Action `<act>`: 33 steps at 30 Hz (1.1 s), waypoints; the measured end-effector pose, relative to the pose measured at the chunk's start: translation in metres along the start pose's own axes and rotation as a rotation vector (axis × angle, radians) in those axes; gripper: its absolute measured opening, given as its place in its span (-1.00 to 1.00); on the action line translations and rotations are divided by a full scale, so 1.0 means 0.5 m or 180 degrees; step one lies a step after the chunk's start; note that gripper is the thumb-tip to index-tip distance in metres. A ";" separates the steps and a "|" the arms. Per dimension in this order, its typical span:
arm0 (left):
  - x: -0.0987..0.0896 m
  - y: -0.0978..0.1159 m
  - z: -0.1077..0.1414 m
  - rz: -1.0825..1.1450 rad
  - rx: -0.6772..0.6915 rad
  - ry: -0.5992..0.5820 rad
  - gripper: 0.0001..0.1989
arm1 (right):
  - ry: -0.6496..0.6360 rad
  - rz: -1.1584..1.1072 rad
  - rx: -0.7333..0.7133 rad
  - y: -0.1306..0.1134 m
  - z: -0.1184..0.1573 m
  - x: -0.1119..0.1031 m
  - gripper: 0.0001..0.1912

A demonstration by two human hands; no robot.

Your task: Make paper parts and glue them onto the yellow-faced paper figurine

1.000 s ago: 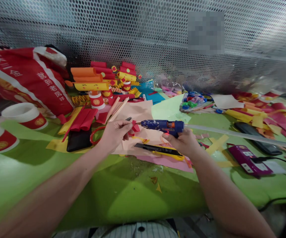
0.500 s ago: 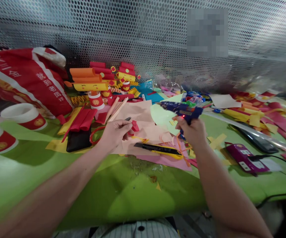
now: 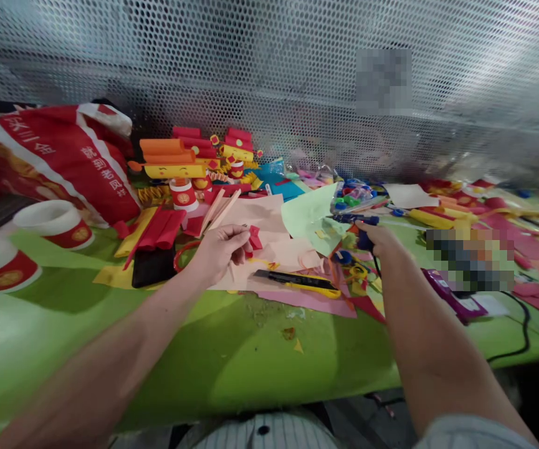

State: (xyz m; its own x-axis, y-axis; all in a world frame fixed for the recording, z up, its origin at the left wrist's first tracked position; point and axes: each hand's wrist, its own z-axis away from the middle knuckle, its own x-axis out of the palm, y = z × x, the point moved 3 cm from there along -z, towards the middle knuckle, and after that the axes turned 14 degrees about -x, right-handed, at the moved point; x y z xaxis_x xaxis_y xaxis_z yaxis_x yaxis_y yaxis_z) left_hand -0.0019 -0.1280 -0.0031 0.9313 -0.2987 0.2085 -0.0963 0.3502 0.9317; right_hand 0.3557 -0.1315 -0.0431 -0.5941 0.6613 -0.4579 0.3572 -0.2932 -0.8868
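- Delicately, the left hand [image 3: 220, 252] pinches folded red paper [image 3: 254, 239] at its three o'clock.
- Farther toward three o'clock, the right hand [image 3: 379, 239] touches the blue plastic glue gun [image 3: 359, 219]; cannot tell if gripping.

Shirt [image 3: 297, 431] was pale with thin dark stripes, front button [image 3: 263, 430] was dark and round, right sleeve [image 3: 477, 433] matched, left hand [image 3: 220, 246] and right hand [image 3: 377, 239] were bare

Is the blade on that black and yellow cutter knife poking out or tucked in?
Out: the cutter knife's grey blade shows beyond the handle's left end.
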 end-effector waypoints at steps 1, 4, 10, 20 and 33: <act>-0.001 0.000 -0.001 0.0045 -0.0014 -0.0027 -0.88 | -0.0042 0.0143 0.0006 -0.001 -0.004 -0.002 -0.77; -0.006 -0.001 -0.003 0.0209 -0.0077 -0.0114 -0.88 | -0.0042 0.0669 -0.0050 -0.019 -0.013 -0.019 -0.76; -0.009 -0.006 -0.004 0.0389 -0.0303 -0.0622 -0.85 | -0.0379 0.0744 -0.1108 -0.130 0.041 0.020 -0.97; 0.001 -0.013 0.005 0.0785 -0.0256 -0.1470 -0.83 | -0.3132 -0.1807 -0.2112 -0.274 0.301 0.189 -0.81; 0.000 -0.015 0.001 0.0799 -0.0401 -0.1662 -0.83 | -0.3565 -0.1802 -0.2211 -0.289 0.301 0.206 -0.81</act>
State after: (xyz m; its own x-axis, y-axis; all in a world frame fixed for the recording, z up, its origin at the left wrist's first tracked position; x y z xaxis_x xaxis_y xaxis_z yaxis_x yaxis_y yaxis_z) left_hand -0.0014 -0.1309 -0.0100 0.5862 -0.5792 0.5664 -0.2191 0.5597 0.7992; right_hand 0.1340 -0.1249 0.0287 -0.9007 -0.4054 -0.1561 -0.0359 0.4276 -0.9032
